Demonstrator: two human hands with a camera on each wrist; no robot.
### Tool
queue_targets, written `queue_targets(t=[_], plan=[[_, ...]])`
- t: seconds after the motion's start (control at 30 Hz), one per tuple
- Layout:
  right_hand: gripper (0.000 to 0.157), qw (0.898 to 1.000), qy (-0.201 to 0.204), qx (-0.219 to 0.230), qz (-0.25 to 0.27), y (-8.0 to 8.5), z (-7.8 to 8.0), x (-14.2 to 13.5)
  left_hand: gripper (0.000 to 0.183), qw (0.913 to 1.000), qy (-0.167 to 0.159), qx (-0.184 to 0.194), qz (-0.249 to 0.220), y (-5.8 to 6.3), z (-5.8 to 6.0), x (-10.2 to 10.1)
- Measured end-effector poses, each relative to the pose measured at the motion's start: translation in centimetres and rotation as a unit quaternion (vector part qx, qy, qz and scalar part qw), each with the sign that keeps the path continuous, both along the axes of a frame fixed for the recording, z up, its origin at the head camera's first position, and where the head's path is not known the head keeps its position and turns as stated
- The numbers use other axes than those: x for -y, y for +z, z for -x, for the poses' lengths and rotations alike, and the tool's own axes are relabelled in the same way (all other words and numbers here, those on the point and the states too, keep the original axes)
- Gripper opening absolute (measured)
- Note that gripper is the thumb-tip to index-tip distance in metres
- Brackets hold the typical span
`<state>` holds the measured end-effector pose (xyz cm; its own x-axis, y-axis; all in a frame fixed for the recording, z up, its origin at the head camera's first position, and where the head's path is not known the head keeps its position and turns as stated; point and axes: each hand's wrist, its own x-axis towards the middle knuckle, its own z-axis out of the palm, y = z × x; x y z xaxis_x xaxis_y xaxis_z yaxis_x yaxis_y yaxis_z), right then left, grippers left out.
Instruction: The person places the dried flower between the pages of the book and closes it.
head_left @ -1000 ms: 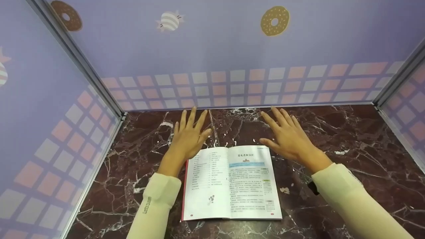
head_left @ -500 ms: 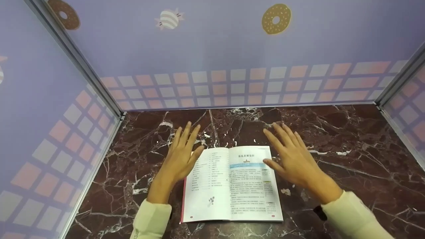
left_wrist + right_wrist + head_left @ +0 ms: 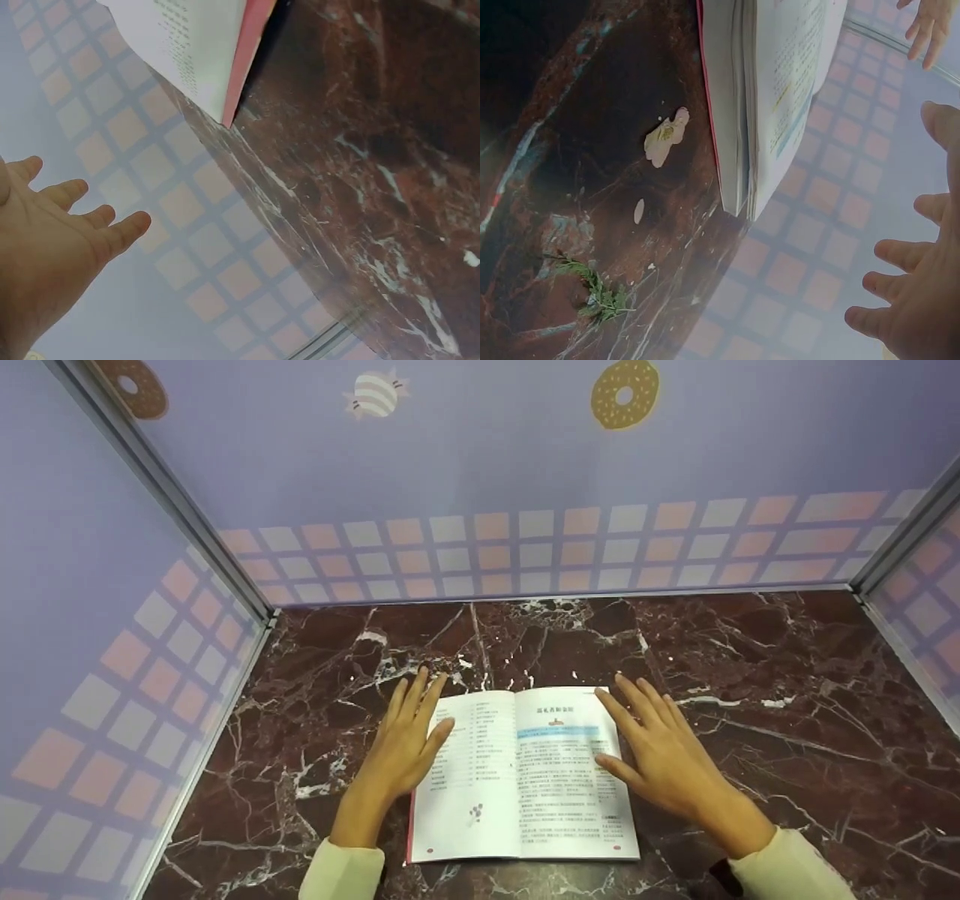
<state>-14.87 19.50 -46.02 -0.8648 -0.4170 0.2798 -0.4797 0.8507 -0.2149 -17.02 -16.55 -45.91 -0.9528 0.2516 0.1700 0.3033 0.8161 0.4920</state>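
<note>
An open book point(image 3: 559, 810) lies on the dark red marbled tabletop, its pages printed with text and a blue band on the right page. My left hand point(image 3: 401, 746) hovers over the book's left edge with fingers spread and straight, holding nothing. Over the right edge is my right hand point(image 3: 667, 754), also flat with fingers apart and nothing in it. Both wrist views show the hands raised above the table: the left hand point(image 3: 64, 240) beyond the book's red cover edge point(image 3: 247, 60), the right hand point(image 3: 922, 255) beside the page block point(image 3: 739, 112).
A purple back wall point(image 3: 480, 457) with pink and white squares closes off the far side. Side panels stand left point(image 3: 90, 660) and right point(image 3: 922, 577). In the right wrist view a pale patch point(image 3: 665, 139) and a green sprig-like shape point(image 3: 600, 292) show on the tabletop.
Both hands have drawn back from near the rear wall toward the person and now overlap the book's side edges. The book has stayed in place.
</note>
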Motion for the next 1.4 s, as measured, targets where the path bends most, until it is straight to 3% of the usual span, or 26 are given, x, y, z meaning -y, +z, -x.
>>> queue_targets(t=[0.13,0.27,0.37,0.43,0.57,0.7,0.87,1.03,1.23,1.33,1.4], plan=[[0.082,0.999,-0.011,-0.012,0.035,0.0,0.1,-0.2,0.057,0.9986,0.013,0.007,-0.051,0.3,0.0,0.2],[0.075,0.993,-0.047,-0.021,0.104,-0.3,0.0,-0.2,0.049,0.9866,0.103,0.028,-0.123,0.5,-0.2,0.6],[0.065,0.983,-0.095,0.010,0.154,-0.6,-0.2,-0.4,0.047,0.9746,0.174,0.064,-0.125,0.3,-0.3,1.0],[0.060,0.974,-0.128,0.052,0.178,-0.8,-0.2,-0.5,0.049,0.9704,0.196,0.095,-0.104,0.0,-0.4,1.1],[0.054,0.951,-0.170,0.149,0.211,-1.1,-0.1,-0.5,0.053,0.9658,0.204,0.143,-0.075,-0.8,-0.7,1.3],[0.055,0.917,-0.188,0.239,0.256,-1.8,0.0,-0.2,0.051,0.9609,0.214,0.165,-0.062,-1.5,-1.0,1.2],[0.055,0.882,-0.198,0.296,0.310,-2.8,0.0,0.3,0.045,0.9483,0.239,0.190,-0.088,-2.0,-1.2,0.5],[0.053,0.870,-0.200,0.309,0.328,-3.2,-0.3,0.6,0.046,0.9350,0.248,0.225,-0.117,-1.9,-1.2,-0.5],[0.052,0.860,-0.199,0.318,0.344,-3.3,-0.3,0.6,0.043,0.9374,0.237,0.226,-0.117,-2.0,-1.1,-0.3],[0.051,0.852,-0.194,0.329,0.358,-3.3,-0.2,0.6,0.043,0.9319,0.231,0.235,-0.151,-2.3,-1.2,0.1],[0.052,0.846,-0.192,0.336,0.368,-3.3,-0.1,0.4,0.044,0.9231,0.224,0.248,-0.190,-2.5,-1.3,0.3]])
